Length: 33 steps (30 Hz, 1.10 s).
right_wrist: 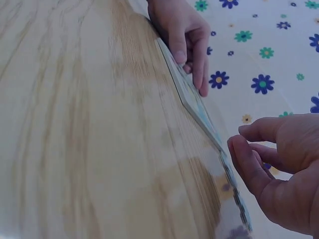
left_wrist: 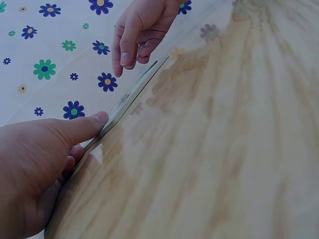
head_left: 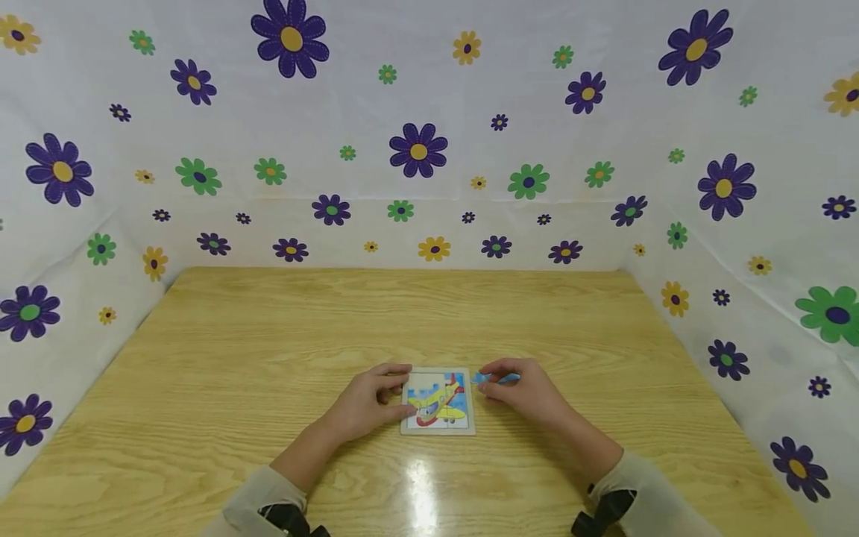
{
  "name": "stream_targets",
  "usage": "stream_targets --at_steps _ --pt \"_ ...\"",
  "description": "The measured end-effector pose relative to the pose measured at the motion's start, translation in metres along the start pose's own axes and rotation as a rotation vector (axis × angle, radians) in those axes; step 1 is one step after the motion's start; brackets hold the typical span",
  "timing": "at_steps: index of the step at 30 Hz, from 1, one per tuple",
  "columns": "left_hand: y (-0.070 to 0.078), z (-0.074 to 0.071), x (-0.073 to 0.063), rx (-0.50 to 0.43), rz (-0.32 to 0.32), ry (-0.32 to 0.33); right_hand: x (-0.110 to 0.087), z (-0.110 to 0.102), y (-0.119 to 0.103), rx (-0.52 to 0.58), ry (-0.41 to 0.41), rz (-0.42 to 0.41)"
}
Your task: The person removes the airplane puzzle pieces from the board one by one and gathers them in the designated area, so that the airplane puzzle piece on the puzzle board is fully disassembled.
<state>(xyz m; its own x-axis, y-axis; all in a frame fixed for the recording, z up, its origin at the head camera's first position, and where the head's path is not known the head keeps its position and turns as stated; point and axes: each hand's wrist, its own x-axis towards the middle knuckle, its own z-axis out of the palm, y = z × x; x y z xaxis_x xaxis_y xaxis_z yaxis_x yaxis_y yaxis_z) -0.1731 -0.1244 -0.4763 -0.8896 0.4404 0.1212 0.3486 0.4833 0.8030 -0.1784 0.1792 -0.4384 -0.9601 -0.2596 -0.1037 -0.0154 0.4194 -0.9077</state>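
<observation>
A square jigsaw puzzle tray [head_left: 471, 418] lies flat on the table, showing a yellow and red airplane on blue sky. A pale bare patch shows at its upper left. My left hand [head_left: 365, 403] grips the tray's left side, index finger at the far corner and thumb over the near part of that edge. Just right of the tray, my right hand [head_left: 530, 389] hovers over blue puzzle pieces [head_left: 510, 378]; thumb and index finger are bent toward each other with a small gap. In the right wrist view, the puzzle pieces [right_wrist: 235, 191] lie flat below the fingertips, partly hidden in the head view.
The wooden table [head_left: 268, 321] extends around the tray on all sides. A white cloth [head_left: 429, 97] printed with flowers stands along its back and both sides. Light glares off the tabletop in front of the tray. Dark straps cross both sleeves [head_left: 644, 492].
</observation>
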Motion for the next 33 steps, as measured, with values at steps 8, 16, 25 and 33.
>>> stream_targets --at_steps 8,16,25,33 --pt "0.000 0.000 0.000 0.003 0.005 -0.001 0.009 0.023 -0.008 0.022 -0.069 -0.036" --pt "0.000 -0.001 0.001 -0.002 0.003 -0.006 0.019 0.039 -0.011 0.008 -0.101 -0.060" --pt "0.000 -0.002 0.001 0.004 0.011 0.005 0.020 0.046 -0.014 -0.086 -0.114 -0.036" --pt "0.000 0.000 0.001 0.002 0.021 -0.007 0.022 0.047 -0.010 -0.131 -0.084 -0.057"
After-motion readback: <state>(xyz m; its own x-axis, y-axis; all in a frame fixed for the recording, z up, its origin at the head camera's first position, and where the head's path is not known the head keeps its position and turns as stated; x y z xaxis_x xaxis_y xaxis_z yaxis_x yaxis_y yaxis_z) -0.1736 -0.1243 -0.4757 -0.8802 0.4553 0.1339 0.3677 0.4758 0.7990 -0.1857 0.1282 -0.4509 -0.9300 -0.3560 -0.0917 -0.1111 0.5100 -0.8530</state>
